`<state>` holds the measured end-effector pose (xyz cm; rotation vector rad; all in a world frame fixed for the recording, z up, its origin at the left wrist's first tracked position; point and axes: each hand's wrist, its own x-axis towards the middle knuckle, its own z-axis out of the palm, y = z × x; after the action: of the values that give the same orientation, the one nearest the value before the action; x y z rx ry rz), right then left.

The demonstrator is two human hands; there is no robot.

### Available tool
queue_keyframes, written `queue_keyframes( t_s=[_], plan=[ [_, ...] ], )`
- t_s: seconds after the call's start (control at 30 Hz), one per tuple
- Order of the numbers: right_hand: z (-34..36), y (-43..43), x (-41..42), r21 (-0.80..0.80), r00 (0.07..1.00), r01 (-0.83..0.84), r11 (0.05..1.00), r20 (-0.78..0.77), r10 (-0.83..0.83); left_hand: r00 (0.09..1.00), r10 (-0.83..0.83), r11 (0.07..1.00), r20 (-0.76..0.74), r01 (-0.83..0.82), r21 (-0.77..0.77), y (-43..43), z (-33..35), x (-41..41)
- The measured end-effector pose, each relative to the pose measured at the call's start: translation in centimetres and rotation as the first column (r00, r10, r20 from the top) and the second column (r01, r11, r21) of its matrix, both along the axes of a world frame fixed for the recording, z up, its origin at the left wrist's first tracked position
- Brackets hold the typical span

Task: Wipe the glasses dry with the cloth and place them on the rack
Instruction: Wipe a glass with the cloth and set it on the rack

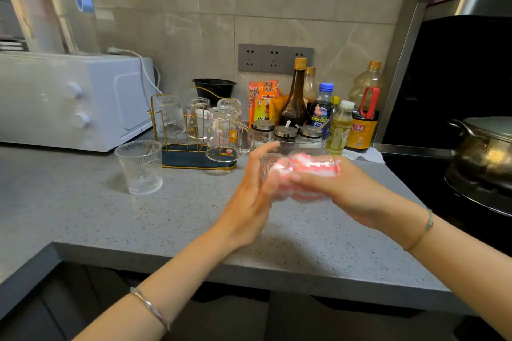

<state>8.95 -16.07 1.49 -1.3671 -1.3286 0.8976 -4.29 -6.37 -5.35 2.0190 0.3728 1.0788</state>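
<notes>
At frame centre, steadies glass in left hand grip, rubs it dry with striped cloth clutched in right hand grip.

Cloth pink-white striped; rack gold, navy base.

Clear ribbed glass tumbler, gilt wire rack, matt speckled stone counter.
</notes>
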Motion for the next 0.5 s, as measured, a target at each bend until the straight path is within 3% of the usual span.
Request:
queue_keyframes(
  t_s=[0.07, 0.13, 0.2, 0.3, 0.37, 0.5],
  plan=[
    [0.1, -0.1, -0.1, 0.07, 0.979, -0.003, 0.998, 0.201, -0.011, 1.0, 0.007, 0.967, -0.027, -0.014, -0.256, -0.5, 0.7, 0.4],
    [-0.1, -0.1, -0.3, 0.103, 0.96, -0.019, 0.995, 0.279, -0.011, 0.998, -0.015, 0.867, -0.06, -0.017, -0.498, -0.7, 1.0, 0.8],
    [-0.4, -0.1, -0.6, 0.117, 0.961, -0.025, 0.993, 0.277, -0.009, 0.998, 0.034, 0.848, -0.044, -0.053, -0.527, -0.5, 1.0, 1.0],
    [-0.5, 0.0, -1.3, 0.15, 0.969, -0.024, 0.988, 0.245, -0.014, 0.988, 0.127, 0.957, 0.089, -0.099, -0.273, -0.2, 0.0, 1.0],
    [-0.3, 0.1, -1.4, 0.114, 0.991, -0.006, 0.993, 0.136, -0.009, 0.978, 0.112, 0.993, 0.174, -0.106, -0.043, 0.3, -0.7, 0.7],
    [0.2, -0.3, -0.8, -0.077, 0.984, -0.087, 0.993, -0.165, 0.074, 0.987, 0.112, 0.915, 0.117, -0.149, 0.375, 1.2, -0.7, -0.4]
  ],
)
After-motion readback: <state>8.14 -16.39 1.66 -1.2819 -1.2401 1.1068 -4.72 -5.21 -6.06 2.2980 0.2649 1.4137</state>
